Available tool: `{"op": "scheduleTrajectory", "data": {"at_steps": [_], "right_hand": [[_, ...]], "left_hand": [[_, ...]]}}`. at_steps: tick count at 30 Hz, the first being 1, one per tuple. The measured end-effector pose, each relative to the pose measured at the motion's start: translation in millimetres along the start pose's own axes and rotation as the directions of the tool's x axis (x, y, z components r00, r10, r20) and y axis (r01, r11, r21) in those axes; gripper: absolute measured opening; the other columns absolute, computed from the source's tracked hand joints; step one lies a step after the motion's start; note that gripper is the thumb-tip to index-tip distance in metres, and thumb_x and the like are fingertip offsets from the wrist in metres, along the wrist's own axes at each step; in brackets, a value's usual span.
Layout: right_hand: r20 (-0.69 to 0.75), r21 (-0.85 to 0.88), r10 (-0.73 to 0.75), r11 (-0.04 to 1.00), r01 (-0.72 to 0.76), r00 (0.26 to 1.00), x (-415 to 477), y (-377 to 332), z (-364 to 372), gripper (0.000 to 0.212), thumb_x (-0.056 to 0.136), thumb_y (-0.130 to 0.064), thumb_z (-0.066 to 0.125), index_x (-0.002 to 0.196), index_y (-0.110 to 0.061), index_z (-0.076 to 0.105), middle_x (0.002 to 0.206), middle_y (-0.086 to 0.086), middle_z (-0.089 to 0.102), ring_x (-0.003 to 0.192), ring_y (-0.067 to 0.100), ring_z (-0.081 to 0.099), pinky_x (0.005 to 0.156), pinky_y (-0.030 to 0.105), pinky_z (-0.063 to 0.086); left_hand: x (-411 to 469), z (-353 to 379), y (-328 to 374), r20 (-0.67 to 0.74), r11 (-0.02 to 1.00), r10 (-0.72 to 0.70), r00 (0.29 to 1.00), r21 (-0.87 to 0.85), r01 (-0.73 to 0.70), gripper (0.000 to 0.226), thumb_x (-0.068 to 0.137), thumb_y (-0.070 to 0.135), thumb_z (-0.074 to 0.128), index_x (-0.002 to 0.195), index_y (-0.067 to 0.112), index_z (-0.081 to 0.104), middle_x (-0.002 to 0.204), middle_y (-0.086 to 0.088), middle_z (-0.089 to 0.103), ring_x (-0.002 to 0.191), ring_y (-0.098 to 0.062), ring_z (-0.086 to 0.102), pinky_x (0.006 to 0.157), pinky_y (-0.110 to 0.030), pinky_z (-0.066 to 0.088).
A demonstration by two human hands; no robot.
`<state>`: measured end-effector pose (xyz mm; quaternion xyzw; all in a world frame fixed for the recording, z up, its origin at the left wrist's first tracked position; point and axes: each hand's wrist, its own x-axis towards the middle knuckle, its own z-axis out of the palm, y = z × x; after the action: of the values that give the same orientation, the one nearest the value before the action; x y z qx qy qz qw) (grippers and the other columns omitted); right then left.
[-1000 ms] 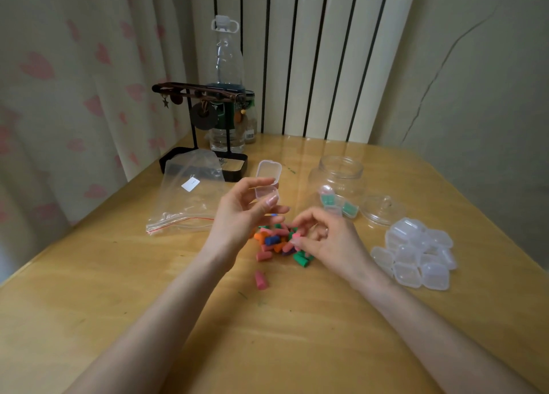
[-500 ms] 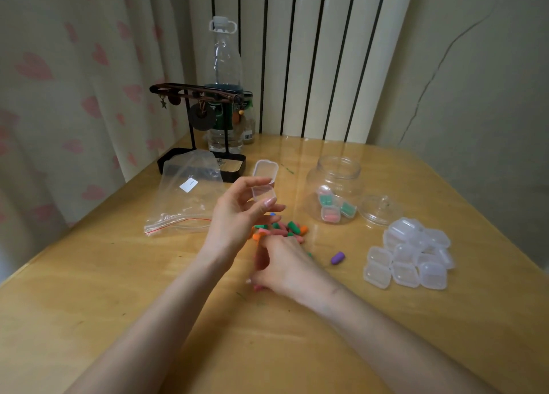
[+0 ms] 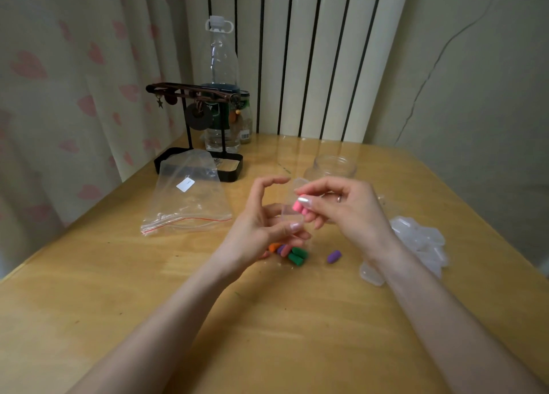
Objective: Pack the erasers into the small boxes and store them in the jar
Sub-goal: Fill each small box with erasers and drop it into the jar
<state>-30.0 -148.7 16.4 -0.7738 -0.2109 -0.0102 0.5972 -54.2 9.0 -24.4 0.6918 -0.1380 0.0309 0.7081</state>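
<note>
Curtain (image 3: 59,96): pale, with pink hearts, hanging along the left side.
Stand (image 3: 196,126): black metal frame on a tray base at the back left of the counter (image 3: 118,289), trinkets dangling from its bar.
Bottle (image 3: 221,76): clear plastic, upright just behind the stand.
Bag (image 3: 187,197): clear zip bag with a red seal line, lying flat in front of the stand.
Left hand (image 3: 258,224): raised above the counter, its grip pinching a small clear box (image 3: 292,212) between thumb and fingers, forefinger curled free above.
Loose erasers (image 3: 289,252): a small heap of orange, purple, pink and green ones on the counter, partly hidden under the left hand.
Pink erasers (image 3: 300,209): pinched in the right hand's grip, right at the box's opening; whether they touch the box I cannot tell.
Purple eraser (image 3: 334,256): lying alone on the counter, just right of the heap.
Jar (image 3: 334,168): clear glass, open-mouthed, behind the hands; its lower part is hidden.
Right hand (image 3: 350,212): fingertips closed on the pink erasers, a ring on one finger.
Empty boxes (image 3: 421,242): a cluster of clear ones on the counter, beyond the right wrist.
</note>
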Motion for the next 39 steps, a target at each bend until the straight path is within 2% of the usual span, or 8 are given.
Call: {"op": "scheduleTrajectory", "data": {"at_steps": [8,13,17,24,28,32,35,39], "right_hand": [[0.001,-0.185,-0.052,0.981,0.052,0.999,-0.1,10.0,-0.6,0.025,0.074,0.003,0.073,0.068,-0.021,0.071,0.068,0.002,0.072,0.066,0.01,0.068,0.068,0.024,0.053],[-0.007,-0.225,-0.043,0.974,0.04,0.999,-4.3,12.1,-2.3,0.025,0.078,-0.003,0.07,0.069,-0.026,0.074,0.071,-0.001,0.072,0.071,0.008,0.068,0.064,0.032,0.055],[-0.08,-0.34,-0.23,0.921,0.191,0.97,-10.2,14.7,7.4,0.018,0.076,0.0,0.072,0.077,-0.018,0.076,0.079,-0.007,0.063,0.07,0.0,0.057,0.058,0.005,0.042],[-0.186,-0.401,-0.425,0.856,0.326,0.886,-11.9,22.5,9.6,0.014,0.077,0.0,0.071,0.079,-0.014,0.072,0.073,-0.011,0.068,0.069,0.0,0.062,0.064,0.003,0.041],[-0.294,-0.356,-0.519,0.839,0.412,0.803,-14.9,20.1,4.7,0.017,0.082,0.002,0.064,0.091,-0.011,0.07,0.085,-0.002,0.071,0.079,0.005,0.066,0.069,0.014,0.05],[-0.03,-0.259,-0.373,0.899,0.353,0.927,-10.8,17.9,-5.0,0.046,0.078,-0.011,0.068,0.121,-0.025,0.058,0.12,-0.01,0.057,0.109,0.004,0.053,0.088,0.015,0.044],[0.07,-0.357,-0.335,0.871,0.338,0.939,-9.0,30.3,3.6,0.043,0.077,-0.018,0.075,0.118,-0.027,0.061,0.114,-0.014,0.061,0.108,0.0,0.054,0.085,0.008,0.041],[-0.047,-0.429,-0.529,0.777,0.462,0.847,-8.0,39.9,6.9,0.019,0.079,-0.028,0.068,0.096,-0.021,0.071,0.092,-0.007,0.07,0.089,0.006,0.063,0.071,0.023,0.053]], "left_hand": [[-4.9,12.3,4.5,0.048,0.997,-0.054,0.997,-0.046,0.057,0.062,0.084,-0.009,0.058,0.137,0.013,0.036,0.115,-0.025,0.061,0.07,-0.015,0.072,0.05,-0.01,0.047],[-3.8,10.5,0.0,0.071,0.999,-0.035,0.997,-0.027,0.037,0.066,0.08,-0.011,0.06,0.136,0.013,0.036,0.117,-0.025,0.06,0.082,-0.027,0.072,0.062,-0.02,0.055],[-6.4,13.2,3.4,0.063,0.999,-0.038,0.997,-0.011,0.039,0.064,0.08,-0.017,0.058,0.134,0.009,0.036,0.11,-0.018,0.062,0.067,-0.01,0.07,0.046,-0.008,0.044],[-7.4,12.8,7.1,0.012,0.993,-0.052,0.999,-0.108,0.053,0.054,0.083,-0.009,0.059,0.13,0.013,0.043,0.11,-0.017,0.064,0.065,-0.01,0.07,0.045,-0.009,0.045],[-2.4,3.2,1.8,-0.046,0.987,-0.053,0.998,-0.153,0.046,0.036,0.082,0.014,0.063,0.116,0.013,0.05,0.105,-0.012,0.071,0.09,-0.029,0.071,0.08,-0.036,0.058],[-1.6,-0.7,3.3,-0.048,0.983,-0.06,0.997,-0.174,0.051,0.034,0.081,0.019,0.063,0.111,0.008,0.052,0.107,-0.012,0.071,0.096,-0.032,0.068,0.083,-0.039,0.057],[-4.1,1.9,4.0,-0.014,0.994,-0.069,0.998,-0.09,0.068,0.034,0.078,0.032,0.068,0.102,0.012,0.054,0.105,-0.012,0.072,0.091,-0.037,0.069,0.075,-0.043,0.051],[-7.0,9.1,5.8,-0.006,0.988,-0.122,0.993,-0.1,0.121,0.029,0.077,0.028,0.063,0.094,0.008,0.051,0.085,-0.015,0.072,0.07,-0.023,0.071,0.046,-0.016,0.044]]}}
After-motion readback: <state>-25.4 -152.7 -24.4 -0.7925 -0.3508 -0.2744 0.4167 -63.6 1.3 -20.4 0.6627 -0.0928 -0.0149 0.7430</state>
